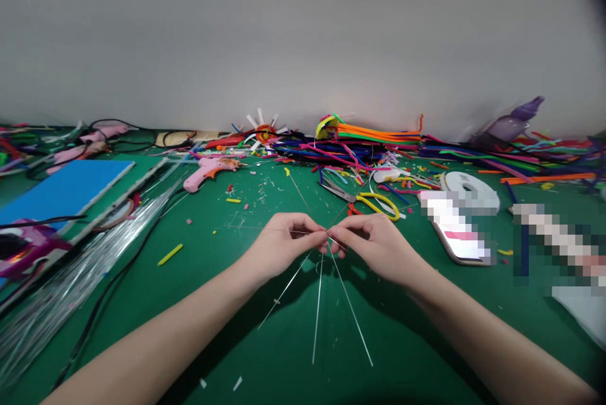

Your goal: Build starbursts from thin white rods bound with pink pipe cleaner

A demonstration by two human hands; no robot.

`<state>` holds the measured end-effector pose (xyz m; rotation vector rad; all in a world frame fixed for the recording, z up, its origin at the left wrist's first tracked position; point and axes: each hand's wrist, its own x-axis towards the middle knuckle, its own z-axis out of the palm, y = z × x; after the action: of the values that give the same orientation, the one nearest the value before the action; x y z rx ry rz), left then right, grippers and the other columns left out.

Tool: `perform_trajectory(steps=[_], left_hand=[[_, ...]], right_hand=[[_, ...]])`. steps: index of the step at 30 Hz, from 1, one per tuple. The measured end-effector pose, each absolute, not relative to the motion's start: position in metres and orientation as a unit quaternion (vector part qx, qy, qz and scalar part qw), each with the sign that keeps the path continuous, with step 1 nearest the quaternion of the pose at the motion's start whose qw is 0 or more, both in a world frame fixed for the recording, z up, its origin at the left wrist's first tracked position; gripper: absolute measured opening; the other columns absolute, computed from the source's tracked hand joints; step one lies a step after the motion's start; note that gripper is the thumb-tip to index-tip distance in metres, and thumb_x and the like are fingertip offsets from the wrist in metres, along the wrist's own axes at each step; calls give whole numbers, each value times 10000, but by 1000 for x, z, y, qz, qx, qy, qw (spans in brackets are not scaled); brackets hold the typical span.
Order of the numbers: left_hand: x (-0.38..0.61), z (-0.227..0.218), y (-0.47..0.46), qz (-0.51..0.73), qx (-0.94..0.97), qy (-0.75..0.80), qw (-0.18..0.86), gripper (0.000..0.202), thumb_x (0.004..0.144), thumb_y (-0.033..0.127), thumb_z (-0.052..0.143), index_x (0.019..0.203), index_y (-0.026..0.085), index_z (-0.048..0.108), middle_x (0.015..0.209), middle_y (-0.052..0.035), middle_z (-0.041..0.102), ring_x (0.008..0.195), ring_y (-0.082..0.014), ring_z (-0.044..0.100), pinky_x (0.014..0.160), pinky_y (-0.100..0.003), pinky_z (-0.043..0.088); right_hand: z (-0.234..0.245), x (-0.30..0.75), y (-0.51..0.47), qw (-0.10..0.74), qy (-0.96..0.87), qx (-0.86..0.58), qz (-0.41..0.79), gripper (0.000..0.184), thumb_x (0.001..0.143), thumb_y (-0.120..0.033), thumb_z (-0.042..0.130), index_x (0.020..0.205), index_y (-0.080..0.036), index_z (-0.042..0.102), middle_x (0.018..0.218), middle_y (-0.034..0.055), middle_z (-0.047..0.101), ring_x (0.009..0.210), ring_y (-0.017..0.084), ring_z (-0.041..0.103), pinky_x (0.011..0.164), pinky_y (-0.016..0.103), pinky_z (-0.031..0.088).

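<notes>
My left hand and my right hand meet fingertip to fingertip over the middle of the green table. Both pinch the crossing point of several thin, shiny wires, which fan out from there like spokes. Three of these point down toward me, while fainter ones run left and away; the joint itself is mostly covered by my fingers. Just beyond my right hand lie scissors with yellow and orange handles, their blades apart. A pink glue gun rests farther back on the left.
Bundled pipe cleaners lie along the wall. At right are a phone, a white tape roll and a purple bottle. At left, a blue board, clear strips and a black cord cover the table.
</notes>
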<state>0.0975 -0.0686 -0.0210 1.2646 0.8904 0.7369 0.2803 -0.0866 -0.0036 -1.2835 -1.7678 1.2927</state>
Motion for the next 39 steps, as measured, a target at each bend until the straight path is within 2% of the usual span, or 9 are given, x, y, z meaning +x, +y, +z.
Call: perform_trajectory(steps=[12, 18, 21, 24, 30, 35, 39], left_hand=[[96, -21, -67, 320, 553, 382, 668, 135, 765, 246, 684, 733, 121, 643, 690, -46, 697, 671, -125, 648, 690, -253, 491], [96, -26, -66, 327, 534, 391, 675, 149, 751, 264, 697, 710, 130, 647, 669, -40, 690, 646, -121, 641, 681, -253, 484], [97, -28, -66, 336, 523, 392, 678, 138, 742, 258, 699, 693, 140, 649, 640, -32, 680, 636, -126, 639, 693, -266, 482], [96, -28, -66, 342, 523, 394, 674, 131, 742, 257, 693, 681, 149, 652, 630, -28, 675, 625, -124, 631, 717, -281, 482], [96, -27, -65, 341, 511, 385, 688, 143, 737, 254, 694, 658, 147, 642, 643, -27, 669, 621, -121, 618, 698, -276, 478], [97, -27, -65, 342, 499, 383, 698, 159, 738, 257, 699, 648, 143, 633, 645, -21, 661, 620, -113, 611, 680, -263, 467], [95, -28, -64, 343, 498, 383, 698, 167, 744, 273, 702, 664, 143, 635, 657, -14, 660, 624, -111, 610, 674, -257, 460]], right_hand=[[-6, 278, -85, 330, -601, -478, 550, 286, 830, -349, 573, 626, -159, 636, 586, 3, 625, 512, 83, 544, 548, 245, 453], [-7, 279, -83, 320, -590, -478, 566, 257, 789, -388, 619, 688, -160, 678, 628, 18, 653, 530, 87, 552, 568, 255, 468], [-6, 281, -83, 303, -603, -480, 561, 211, 728, -372, 685, 750, -163, 708, 647, 26, 671, 545, 95, 564, 558, 251, 473], [-6, 282, -83, 294, -608, -495, 547, 180, 706, -340, 701, 726, -162, 710, 620, 27, 666, 525, 97, 564, 533, 250, 467], [-5, 282, -83, 299, -615, -481, 548, 111, 728, -262, 661, 721, -169, 721, 594, 9, 649, 518, 90, 552, 517, 241, 455], [-5, 283, -83, 292, -615, -469, 563, 142, 754, -299, 659, 739, -171, 718, 624, 14, 663, 542, 92, 559, 558, 246, 466], [-6, 286, -81, 288, -607, -460, 581, 242, 800, -387, 617, 759, -169, 713, 655, 23, 673, 549, 96, 563, 573, 255, 463]])
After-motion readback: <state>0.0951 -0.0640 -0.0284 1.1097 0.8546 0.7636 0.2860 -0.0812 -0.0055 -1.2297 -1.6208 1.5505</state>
